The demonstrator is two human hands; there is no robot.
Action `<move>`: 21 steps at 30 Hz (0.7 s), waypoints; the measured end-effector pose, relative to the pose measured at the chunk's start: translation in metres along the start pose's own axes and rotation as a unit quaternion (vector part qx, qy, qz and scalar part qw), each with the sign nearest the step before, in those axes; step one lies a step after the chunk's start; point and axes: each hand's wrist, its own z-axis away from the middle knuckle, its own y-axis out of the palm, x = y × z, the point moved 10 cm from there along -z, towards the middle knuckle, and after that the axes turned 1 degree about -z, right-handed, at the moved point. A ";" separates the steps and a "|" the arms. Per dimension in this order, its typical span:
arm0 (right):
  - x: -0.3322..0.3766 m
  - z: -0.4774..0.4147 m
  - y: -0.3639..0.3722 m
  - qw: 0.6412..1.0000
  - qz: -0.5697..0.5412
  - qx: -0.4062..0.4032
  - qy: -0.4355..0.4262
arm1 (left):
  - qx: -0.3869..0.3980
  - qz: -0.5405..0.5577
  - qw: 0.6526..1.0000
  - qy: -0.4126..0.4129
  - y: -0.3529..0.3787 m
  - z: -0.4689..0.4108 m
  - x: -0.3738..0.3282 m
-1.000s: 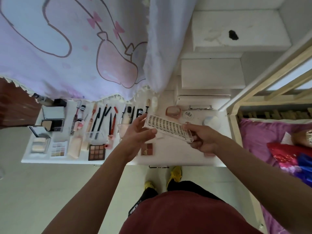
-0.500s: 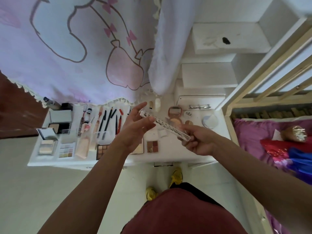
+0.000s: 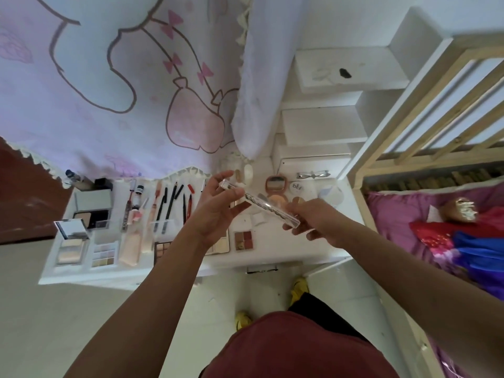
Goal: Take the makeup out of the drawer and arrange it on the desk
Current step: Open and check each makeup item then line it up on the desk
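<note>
Right hand: right hand (image 3: pixel 319 222) pinches the nearer end of a clear false-lash case (image 3: pixel 259 201), held edge-on above the white desk (image 3: pixel 275 255).
Left hand: left hand (image 3: pixel 218 214) nips the far end between thumb and forefinger, its other fingers loosely spread.
Grip risk: the thin, slick plastic is held only at its tips. A twist could likely spring the lid or let it slip.
Below: a fall would land near the four-pan palette (image 3: pixel 243 240).
Further back: a hasty set-down could scatter the eye pencils (image 3: pixel 167 205) or nudge the round compact (image 3: pixel 276 184).
Drawer: not plainly visible.
</note>
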 end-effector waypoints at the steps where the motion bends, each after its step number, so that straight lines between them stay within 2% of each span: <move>1: 0.013 0.002 -0.011 0.996 0.046 -0.044 -0.056 | -0.004 0.002 1.000 -0.004 -0.001 -0.001 0.002; 3: 0.041 0.012 -0.021 0.984 0.058 -0.065 -0.157 | -0.008 0.005 1.000 -0.010 -0.002 -0.003 0.005; 6: 0.067 0.023 -0.009 0.957 0.154 0.003 -0.248 | -0.007 0.001 1.000 -0.010 0.001 -0.008 0.009; 8: 0.076 0.025 -0.007 0.938 0.215 0.005 -0.272 | -0.002 0.002 1.000 -0.006 0.008 -0.011 0.009; 13: 0.092 0.025 -0.015 0.915 0.256 0.007 -0.313 | 0.017 -0.030 0.999 0.008 0.033 -0.020 0.006; 17: 0.105 0.028 -0.013 0.858 0.363 0.007 -0.364 | 0.003 -0.033 0.999 0.006 0.036 -0.025 0.009; 21: 0.117 0.034 -0.014 0.806 0.418 0.009 -0.419 | -0.011 -0.035 0.999 0.005 0.042 -0.031 0.011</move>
